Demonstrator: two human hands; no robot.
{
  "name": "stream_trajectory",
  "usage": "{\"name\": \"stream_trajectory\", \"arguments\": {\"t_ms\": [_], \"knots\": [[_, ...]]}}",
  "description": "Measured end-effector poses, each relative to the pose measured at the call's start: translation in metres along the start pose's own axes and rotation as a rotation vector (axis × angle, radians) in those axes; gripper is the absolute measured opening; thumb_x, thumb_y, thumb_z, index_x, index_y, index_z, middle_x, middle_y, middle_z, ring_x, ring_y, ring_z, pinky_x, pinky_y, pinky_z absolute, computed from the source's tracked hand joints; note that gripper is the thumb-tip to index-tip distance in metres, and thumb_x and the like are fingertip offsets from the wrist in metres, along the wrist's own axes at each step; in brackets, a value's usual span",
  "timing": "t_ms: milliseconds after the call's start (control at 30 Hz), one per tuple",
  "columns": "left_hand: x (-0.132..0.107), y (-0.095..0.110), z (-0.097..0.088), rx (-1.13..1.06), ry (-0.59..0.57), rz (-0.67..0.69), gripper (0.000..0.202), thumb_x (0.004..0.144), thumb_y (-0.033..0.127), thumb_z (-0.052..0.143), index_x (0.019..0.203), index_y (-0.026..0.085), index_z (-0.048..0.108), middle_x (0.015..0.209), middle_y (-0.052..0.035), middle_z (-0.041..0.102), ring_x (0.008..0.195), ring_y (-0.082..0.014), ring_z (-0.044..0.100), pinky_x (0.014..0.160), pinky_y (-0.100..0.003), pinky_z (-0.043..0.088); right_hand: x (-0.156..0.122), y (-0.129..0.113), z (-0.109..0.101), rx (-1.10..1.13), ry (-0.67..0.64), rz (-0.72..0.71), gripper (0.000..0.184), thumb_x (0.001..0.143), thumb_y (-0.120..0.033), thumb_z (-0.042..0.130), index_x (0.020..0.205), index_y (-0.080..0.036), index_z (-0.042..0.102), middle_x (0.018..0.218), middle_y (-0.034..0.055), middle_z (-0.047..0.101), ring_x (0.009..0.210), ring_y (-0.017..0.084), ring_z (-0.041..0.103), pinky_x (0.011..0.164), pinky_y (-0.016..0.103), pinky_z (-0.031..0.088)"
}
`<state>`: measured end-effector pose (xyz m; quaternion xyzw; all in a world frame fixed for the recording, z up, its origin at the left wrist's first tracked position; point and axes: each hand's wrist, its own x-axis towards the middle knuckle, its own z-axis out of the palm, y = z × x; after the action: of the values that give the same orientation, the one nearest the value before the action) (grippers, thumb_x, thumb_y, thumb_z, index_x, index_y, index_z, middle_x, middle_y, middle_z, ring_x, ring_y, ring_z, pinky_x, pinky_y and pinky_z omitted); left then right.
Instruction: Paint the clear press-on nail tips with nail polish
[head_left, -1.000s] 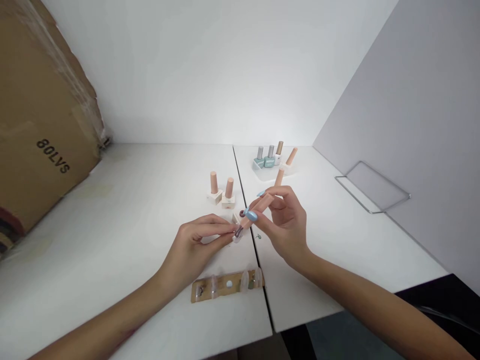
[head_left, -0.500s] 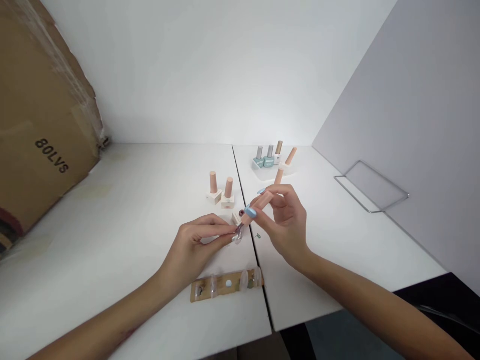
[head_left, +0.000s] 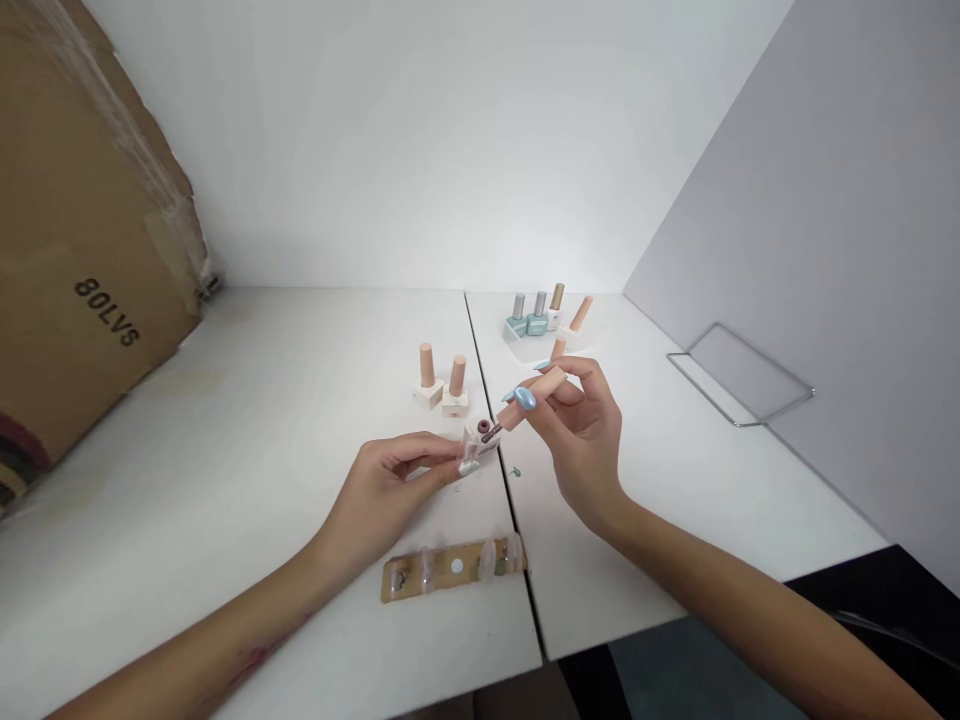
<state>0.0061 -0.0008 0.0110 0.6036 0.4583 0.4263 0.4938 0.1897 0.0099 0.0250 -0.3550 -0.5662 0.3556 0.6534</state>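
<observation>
We look down on two bare hands over a white bench (head_left: 225,470). The right hand (head_left: 583,432) is closed around a long peach cap (head_left: 537,394), gripping it between thumb and fingers, and its long nails (head_left: 525,398) are pale blue. A thin dark brush (head_left: 492,433) sticks out of the cap's lower end and points down and left. The left hand (head_left: 391,482) is closed too, its fingertips (head_left: 442,455) pinching a small, square, clear bottle (head_left: 469,455) that tilts above the bench. The bottle's dark round neck (head_left: 484,427) sits just beside the brush.

Below the hands lies a tan card strip (head_left: 450,570) with clear plastic blisters, and it crosses the seam (head_left: 525,570) between two bench panels. A tiny green speck (head_left: 515,472) lies near the seam. Beyond the hands stand two peach-capped bottles (head_left: 441,382) on white bases. Farther back, near the wall, is a cluster of two teal polish bottles (head_left: 528,322), a beige-capped bottle (head_left: 556,310) and two more peach caps (head_left: 568,330). To the right, a wire frame (head_left: 739,375) rests against a grey panel (head_left: 825,200). At left, a cardboard box (head_left: 90,230) leans in, printed "80LVS" upside down.
</observation>
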Motion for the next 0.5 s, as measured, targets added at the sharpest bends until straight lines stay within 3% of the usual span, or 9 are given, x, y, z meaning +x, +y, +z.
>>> {"name": "stream_trajectory", "arguments": {"t_ms": [133,367,500], "knots": [[0.0005,0.0017,0.0008,-0.02,0.005,-0.066,0.011,0.075,0.029,0.077,0.084,0.025,0.081,0.085,-0.0019,0.08,0.082,-0.0204,0.072,0.072,-0.026,0.056,-0.0009,0.0008,-0.0009,0.019,0.014,0.026,0.025,0.081,-0.028,0.073,0.094,-0.026,0.051,0.076,-0.0035,0.069,0.076,0.017,0.069,0.079,0.04,0.053],[0.0014,0.0005,0.0013,-0.01,0.021,-0.033,0.009,0.076,0.03,0.075,0.076,0.024,0.081,0.081,-0.0022,0.08,0.075,-0.0201,0.072,0.066,-0.026,0.057,-0.0044,0.0024,0.0009,0.084,-0.113,0.049,0.027,0.078,-0.028,0.075,0.091,-0.027,0.052,0.069,-0.0041,0.068,0.074,0.017,0.069,0.071,0.038,0.054],[0.002,-0.0033,0.0008,0.001,0.017,-0.029,0.013,0.076,0.033,0.075,0.084,0.023,0.081,0.088,-0.0039,0.08,0.079,-0.0213,0.072,0.068,-0.028,0.057,-0.0023,0.0028,0.0014,0.002,-0.038,0.089,0.025,0.08,-0.032,0.073,0.09,-0.026,0.051,0.068,-0.0041,0.068,0.078,0.018,0.069,0.078,0.04,0.053]]}}
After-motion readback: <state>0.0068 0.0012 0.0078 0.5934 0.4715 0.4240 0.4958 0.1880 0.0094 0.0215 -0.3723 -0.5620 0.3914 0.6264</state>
